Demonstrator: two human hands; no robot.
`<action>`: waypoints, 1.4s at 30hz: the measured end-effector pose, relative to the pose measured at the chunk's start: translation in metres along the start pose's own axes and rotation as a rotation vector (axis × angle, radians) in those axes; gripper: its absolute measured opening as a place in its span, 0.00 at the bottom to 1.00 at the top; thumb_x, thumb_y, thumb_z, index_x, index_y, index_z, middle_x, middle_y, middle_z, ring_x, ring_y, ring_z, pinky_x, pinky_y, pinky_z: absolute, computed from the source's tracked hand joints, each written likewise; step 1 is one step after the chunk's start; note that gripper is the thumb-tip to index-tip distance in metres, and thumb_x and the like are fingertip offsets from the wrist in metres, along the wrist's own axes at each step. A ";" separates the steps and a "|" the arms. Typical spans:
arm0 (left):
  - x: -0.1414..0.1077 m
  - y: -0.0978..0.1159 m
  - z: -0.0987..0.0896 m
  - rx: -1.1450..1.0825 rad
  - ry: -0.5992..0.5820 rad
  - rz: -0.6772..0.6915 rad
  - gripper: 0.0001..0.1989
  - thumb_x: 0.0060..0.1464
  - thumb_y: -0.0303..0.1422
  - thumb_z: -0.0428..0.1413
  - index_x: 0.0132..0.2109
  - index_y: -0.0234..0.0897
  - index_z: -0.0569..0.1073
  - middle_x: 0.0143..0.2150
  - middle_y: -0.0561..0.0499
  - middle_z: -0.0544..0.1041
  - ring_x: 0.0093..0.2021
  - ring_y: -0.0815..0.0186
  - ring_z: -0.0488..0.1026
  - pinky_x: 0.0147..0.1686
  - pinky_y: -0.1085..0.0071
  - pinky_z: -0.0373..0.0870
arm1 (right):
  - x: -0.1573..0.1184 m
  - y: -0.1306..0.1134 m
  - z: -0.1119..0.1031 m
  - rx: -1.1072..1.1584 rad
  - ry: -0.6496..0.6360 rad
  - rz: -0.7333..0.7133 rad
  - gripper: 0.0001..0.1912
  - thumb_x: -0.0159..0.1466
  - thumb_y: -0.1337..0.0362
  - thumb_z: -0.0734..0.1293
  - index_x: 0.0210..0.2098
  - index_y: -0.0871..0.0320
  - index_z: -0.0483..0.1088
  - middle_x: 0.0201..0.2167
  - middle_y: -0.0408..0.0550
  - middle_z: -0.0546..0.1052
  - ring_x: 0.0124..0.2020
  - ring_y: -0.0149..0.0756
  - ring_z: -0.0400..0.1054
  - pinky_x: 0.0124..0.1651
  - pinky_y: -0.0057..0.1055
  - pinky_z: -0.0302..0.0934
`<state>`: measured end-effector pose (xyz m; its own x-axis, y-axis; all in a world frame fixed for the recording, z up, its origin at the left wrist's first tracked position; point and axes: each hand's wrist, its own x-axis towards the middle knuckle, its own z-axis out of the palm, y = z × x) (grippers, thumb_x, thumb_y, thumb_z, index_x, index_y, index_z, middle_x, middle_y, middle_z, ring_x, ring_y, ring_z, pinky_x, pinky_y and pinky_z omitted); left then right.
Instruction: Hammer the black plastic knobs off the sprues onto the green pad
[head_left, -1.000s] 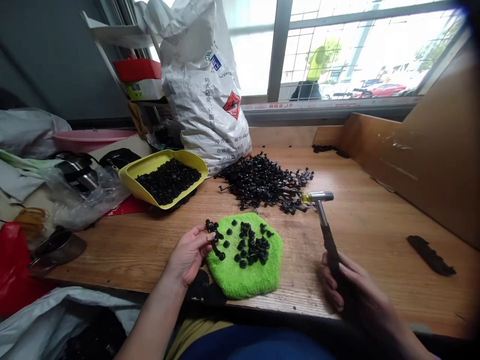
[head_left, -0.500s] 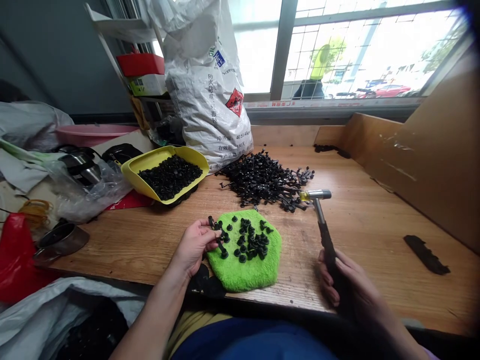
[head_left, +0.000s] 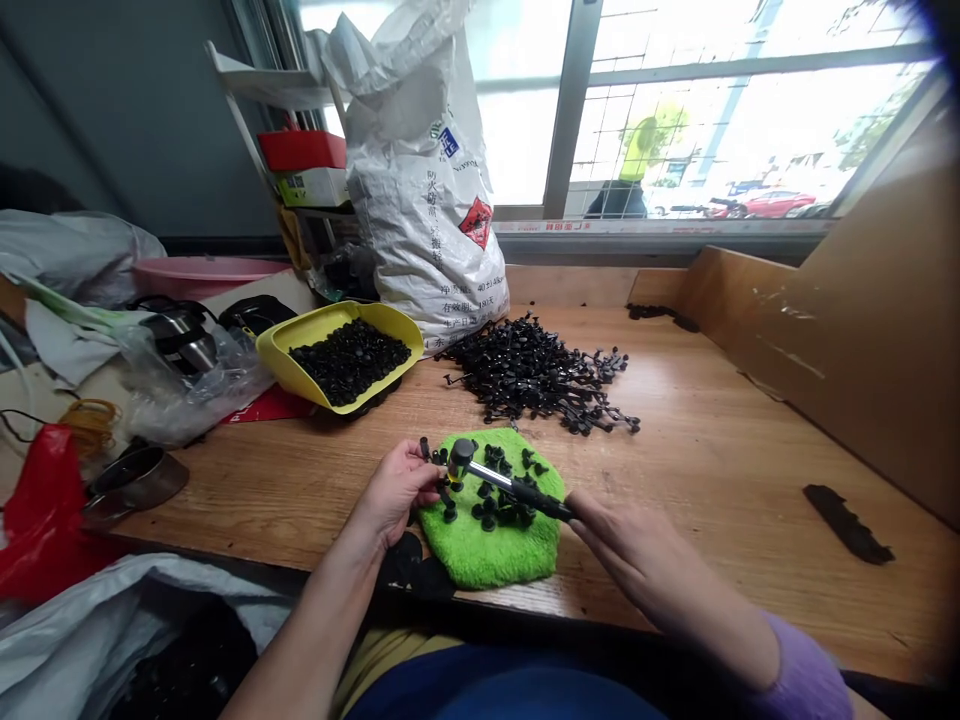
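A green cloth pad (head_left: pixel 491 545) lies on the wooden table (head_left: pixel 697 440) in front of me, with several small black plastic caps scattered on it. My left hand (head_left: pixel 394 490) pinches a black plastic sprue (head_left: pixel 433 462) at the pad's left edge. My right hand (head_left: pixel 622 535) grips a small hammer (head_left: pixel 499 480) by its black handle. The hammer's metal head is down on the sprue, right beside my left fingers.
A heap of black plastic sprues (head_left: pixel 536 370) lies behind the pad. A yellow tray (head_left: pixel 296 340) of black caps stands at the left, a white sack (head_left: pixel 424 200) behind it. A black strip (head_left: pixel 847 520) lies at the right. Bags and metal pots crowd the left edge.
My right hand has swung the hammer from upright at the right down and leftward onto the sprue in my left hand. The left hand has barely moved.
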<state>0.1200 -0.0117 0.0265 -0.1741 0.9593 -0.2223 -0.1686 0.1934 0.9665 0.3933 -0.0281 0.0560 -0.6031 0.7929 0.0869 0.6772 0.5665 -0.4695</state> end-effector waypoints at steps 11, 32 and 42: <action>0.000 0.002 0.002 -0.006 0.008 -0.006 0.16 0.38 0.26 0.60 0.32 0.36 0.59 0.24 0.54 0.71 0.19 0.72 0.70 0.13 0.84 0.60 | 0.001 0.003 -0.002 0.022 0.117 0.001 0.10 0.67 0.60 0.49 0.37 0.54 0.59 0.22 0.44 0.67 0.22 0.36 0.61 0.26 0.30 0.50; 0.002 0.001 -0.007 -0.031 -0.124 0.011 0.21 0.39 0.29 0.63 0.42 0.32 0.66 0.27 0.50 0.74 0.19 0.75 0.68 0.14 0.85 0.54 | -0.007 0.025 0.005 0.218 0.166 0.092 0.13 0.67 0.57 0.52 0.32 0.55 0.63 0.24 0.44 0.68 0.26 0.36 0.63 0.29 0.30 0.54; 0.009 0.003 -0.005 0.052 -0.158 -0.015 0.20 0.41 0.28 0.62 0.43 0.31 0.66 0.23 0.54 0.71 0.18 0.76 0.66 0.14 0.85 0.52 | -0.009 0.032 0.010 0.255 0.131 0.107 0.14 0.67 0.57 0.51 0.37 0.55 0.65 0.26 0.45 0.70 0.27 0.36 0.64 0.30 0.31 0.56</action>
<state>0.1133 -0.0034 0.0272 -0.0167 0.9759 -0.2174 -0.1191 0.2139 0.9696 0.4159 -0.0199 0.0314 -0.4638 0.8764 0.1298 0.5964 0.4172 -0.6857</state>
